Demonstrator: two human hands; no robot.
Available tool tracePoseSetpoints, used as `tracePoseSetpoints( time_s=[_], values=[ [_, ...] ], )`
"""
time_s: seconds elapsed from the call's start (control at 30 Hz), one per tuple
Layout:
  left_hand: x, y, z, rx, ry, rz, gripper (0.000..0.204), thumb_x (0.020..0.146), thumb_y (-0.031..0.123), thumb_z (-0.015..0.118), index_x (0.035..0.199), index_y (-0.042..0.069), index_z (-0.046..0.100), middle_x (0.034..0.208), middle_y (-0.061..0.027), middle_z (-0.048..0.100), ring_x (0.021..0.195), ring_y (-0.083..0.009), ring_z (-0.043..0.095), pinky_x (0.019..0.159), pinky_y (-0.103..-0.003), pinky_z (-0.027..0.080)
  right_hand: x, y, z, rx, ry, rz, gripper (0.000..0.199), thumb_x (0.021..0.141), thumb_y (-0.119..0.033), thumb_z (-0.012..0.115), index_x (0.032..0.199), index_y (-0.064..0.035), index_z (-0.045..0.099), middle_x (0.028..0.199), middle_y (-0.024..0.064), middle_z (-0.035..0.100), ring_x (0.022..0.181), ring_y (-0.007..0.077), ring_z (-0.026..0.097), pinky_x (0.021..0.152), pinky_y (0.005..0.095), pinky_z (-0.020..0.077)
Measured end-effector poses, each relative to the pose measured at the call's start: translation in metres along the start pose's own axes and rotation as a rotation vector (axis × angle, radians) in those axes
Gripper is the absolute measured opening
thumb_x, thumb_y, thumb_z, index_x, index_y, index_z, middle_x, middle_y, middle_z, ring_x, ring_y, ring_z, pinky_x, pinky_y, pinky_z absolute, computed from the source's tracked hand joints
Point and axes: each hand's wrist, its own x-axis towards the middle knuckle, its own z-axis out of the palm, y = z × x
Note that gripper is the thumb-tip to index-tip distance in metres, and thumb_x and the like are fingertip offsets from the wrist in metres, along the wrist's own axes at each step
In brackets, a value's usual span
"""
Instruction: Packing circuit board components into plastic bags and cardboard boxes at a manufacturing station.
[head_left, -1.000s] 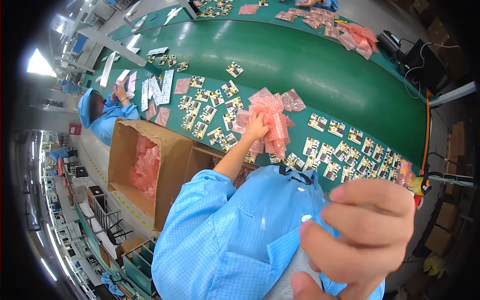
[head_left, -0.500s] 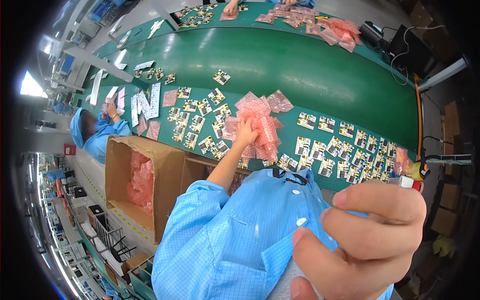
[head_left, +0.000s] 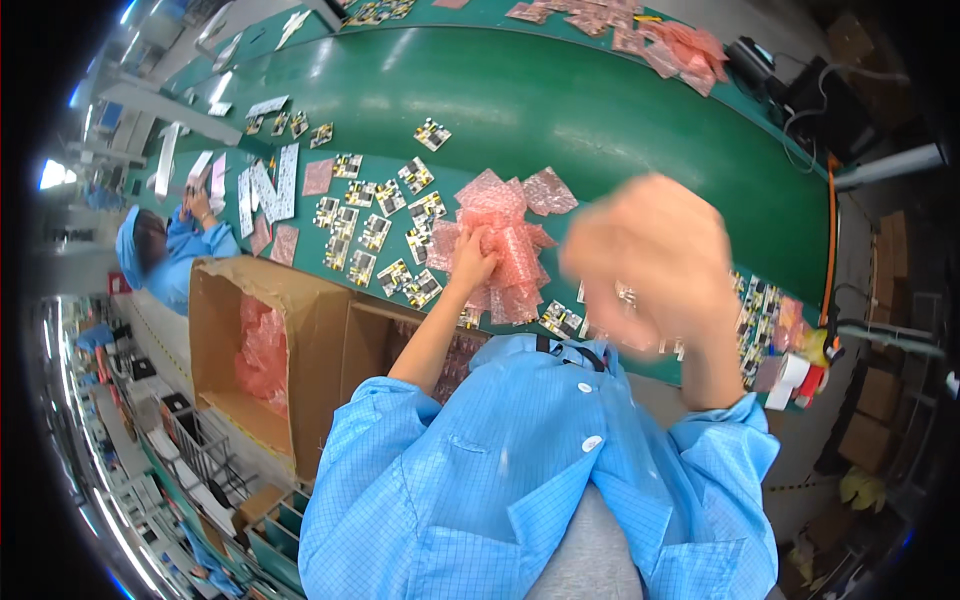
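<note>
My left hand (head_left: 474, 262) is on a heap of pink bubble-wrap bags (head_left: 512, 243) in the middle of the green table, its fingers curled into the plastic. Raised close to the camera, my right hand (head_left: 655, 265) is smeared by motion, and its fingers cannot be made out. It hides part of the rows of circuit boards on the right side of the table. Loose circuit boards (head_left: 376, 232) with yellow and black parts lie left of the heap. More circuit boards (head_left: 757, 320) show to the right, beyond my right wrist.
An open cardboard box (head_left: 300, 300) holding pink bubble wrap (head_left: 262, 350) stands at the table's near left edge. A co-worker in blue (head_left: 205, 240) handles white strips farther left. Across the green surface lies another pink bubble-wrap pile (head_left: 685, 52) near a black monitor (head_left: 830, 105).
My right hand has moved away from the camera's lower right, forward and up over the table. My left hand stays on the bubble-wrap heap. The whole view has shifted slightly.
</note>
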Motion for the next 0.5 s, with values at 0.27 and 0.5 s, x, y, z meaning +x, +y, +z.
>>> tracePoseSetpoints(
  time_s=[0.27, 0.5],
  values=[
    [-0.027, 0.051, -0.030, 0.065, 0.025, 0.065, 0.087, 0.071, 0.021, 0.065, 0.148, 0.017, 0.026, 0.146, -0.0205, 0.033, 0.133, -0.0418, 0.032, 0.109, -0.048, 0.032, -0.228, 0.218, 0.208, -0.125, -0.500, 0.840, 0.072, 0.066, -0.016, 0.078, 0.130, -0.0081, 0.045, 0.129, 0.0173, 0.050, 0.118, 0.0376, 0.048, 0.100, 0.0437, 0.0406],
    [-0.038, 0.069, -0.046, 0.020, 0.000, 0.059, 0.074, 0.075, 0.017, 0.056, 0.146, 0.013, 0.035, 0.154, -0.0162, 0.025, 0.142, -0.0434, 0.016, 0.115, -0.050, 0.018, -0.270, 0.224, 0.248, -0.325, -0.484, 0.926, 0.017, 0.077, -0.018, 0.068, 0.091, -0.0125, 0.061, 0.109, 0.0081, 0.059, 0.101, 0.0308, 0.058, 0.082, 0.0467, 0.0461]
  ],
)
